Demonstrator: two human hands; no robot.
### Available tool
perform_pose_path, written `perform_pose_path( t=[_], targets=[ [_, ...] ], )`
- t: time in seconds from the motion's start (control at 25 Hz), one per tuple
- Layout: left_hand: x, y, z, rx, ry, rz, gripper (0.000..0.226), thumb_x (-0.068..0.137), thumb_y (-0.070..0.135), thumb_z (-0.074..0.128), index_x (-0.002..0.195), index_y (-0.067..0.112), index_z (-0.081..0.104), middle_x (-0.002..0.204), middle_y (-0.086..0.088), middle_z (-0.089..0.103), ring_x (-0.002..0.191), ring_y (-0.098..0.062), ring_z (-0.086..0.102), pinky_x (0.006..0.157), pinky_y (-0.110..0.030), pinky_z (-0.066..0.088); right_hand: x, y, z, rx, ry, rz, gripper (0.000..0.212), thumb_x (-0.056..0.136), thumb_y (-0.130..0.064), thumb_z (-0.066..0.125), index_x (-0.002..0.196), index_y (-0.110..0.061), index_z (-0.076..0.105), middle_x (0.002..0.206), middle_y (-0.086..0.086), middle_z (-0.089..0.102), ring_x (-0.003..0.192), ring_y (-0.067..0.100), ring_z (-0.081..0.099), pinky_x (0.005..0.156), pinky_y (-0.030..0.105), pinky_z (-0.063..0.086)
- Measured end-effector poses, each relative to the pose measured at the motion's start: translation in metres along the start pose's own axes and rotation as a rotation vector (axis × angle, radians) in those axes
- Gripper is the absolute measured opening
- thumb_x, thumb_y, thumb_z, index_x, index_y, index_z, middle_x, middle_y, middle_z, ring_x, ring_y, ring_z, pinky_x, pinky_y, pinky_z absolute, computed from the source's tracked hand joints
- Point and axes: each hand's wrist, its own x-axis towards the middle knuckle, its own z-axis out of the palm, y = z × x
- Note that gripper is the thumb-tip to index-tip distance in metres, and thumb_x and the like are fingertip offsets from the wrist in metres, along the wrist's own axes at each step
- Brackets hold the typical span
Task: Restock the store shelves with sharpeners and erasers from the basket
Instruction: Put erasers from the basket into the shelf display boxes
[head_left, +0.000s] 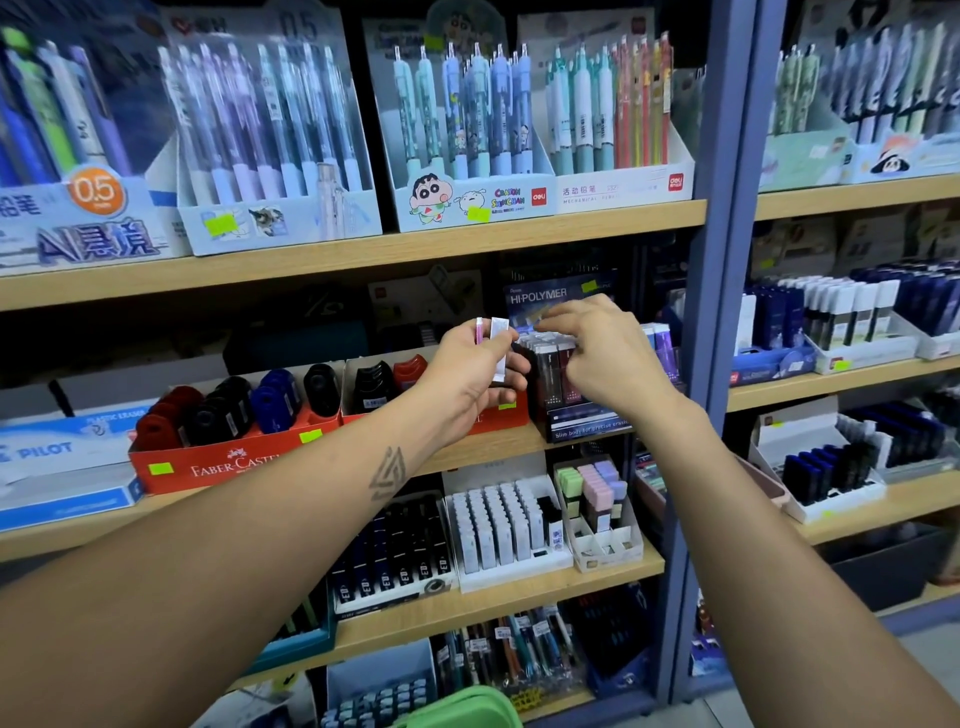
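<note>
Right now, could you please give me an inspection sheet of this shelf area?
Surface: wooden shelf boards, stocked on every tier.
Job's things: slim packs held in the left hand; red sharpener box; dark eraser display under the right hand; green basket edge at bottom.
Clutter: nothing seen loose.
Grippers: left hand grips the packs; right hand's fingers curl over the display, hold unclear.
Cables: nothing seen.
Surroundings: pen boxes above, blue upright on the right.
</note>
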Motion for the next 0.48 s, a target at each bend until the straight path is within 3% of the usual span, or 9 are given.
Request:
perform_pose_path(
  t=[0.12, 0.2, 0.32, 0.4, 0.48],
  targets=[
    [0.000, -0.001, -0.001, -0.019, -0.060, 0.022, 0.014, 0.106, 0.019, 0.048, 0.112, 0.012, 0.057, 0.071, -0.011, 0.063, 0.054, -0.021, 0.060, 0.045, -0.025, 0.044, -0.004, -0.003, 0.004, 0.143, 0.114, 0.038, 0.064, 0.071, 0.009, 0.047, 0.124, -0.017, 0.069, 0.124, -0.001, 0.068, 0.121, 0.022, 0.050, 0.103, 0.043, 0.042],
    [0.001, -0.001, -0.001, -0.042, -0.167, 0.001, 0.012, 0.105, 0.014, 0.047, 0.107, 0.010, 0.058, 0.068, -0.011, 0.058, 0.048, -0.019, 0.054, 0.039, -0.020, 0.037, -0.005, -0.010, -0.002, 0.404, 0.206, 0.110, 0.049, 0.081, 0.006, 0.051, 0.119, -0.016, 0.071, 0.115, -0.001, 0.071, 0.115, 0.017, 0.058, 0.103, 0.038, 0.046],
    [-0.004, 0.003, 0.001, -0.065, -0.445, -0.123, 0.014, 0.103, 0.005, 0.046, 0.094, 0.006, 0.056, 0.066, -0.008, 0.049, 0.047, -0.011, 0.040, 0.038, -0.017, 0.018, -0.004, -0.016, -0.020, 0.769, 0.076, 0.117, 0.022, 0.091, -0.014, 0.065, 0.108, -0.020, 0.076, 0.104, -0.004, 0.075, 0.100, 0.012, 0.068, 0.092, 0.035, 0.055],
    [-0.009, 0.004, 0.008, -0.060, -0.534, -0.184, 0.016, 0.101, 0.000, 0.045, 0.089, 0.007, 0.053, 0.066, -0.007, 0.047, 0.049, -0.010, 0.036, 0.043, -0.018, 0.014, -0.009, -0.013, -0.027, 0.788, -0.042, 0.057, 0.014, 0.086, -0.017, 0.072, 0.099, -0.022, 0.078, 0.100, -0.003, 0.075, 0.092, 0.012, 0.070, 0.085, 0.037, 0.057],
    [-0.010, 0.004, 0.018, -0.060, -0.539, -0.190, 0.015, 0.100, -0.003, 0.045, 0.093, 0.007, 0.052, 0.066, -0.008, 0.048, 0.050, -0.009, 0.036, 0.042, -0.018, 0.014, -0.015, -0.003, -0.034, 0.806, -0.056, 0.075, 0.012, 0.085, -0.012, 0.076, 0.097, -0.015, 0.078, 0.097, 0.002, 0.075, 0.086, 0.012, 0.070, 0.081, 0.035, 0.057]
  ],
)
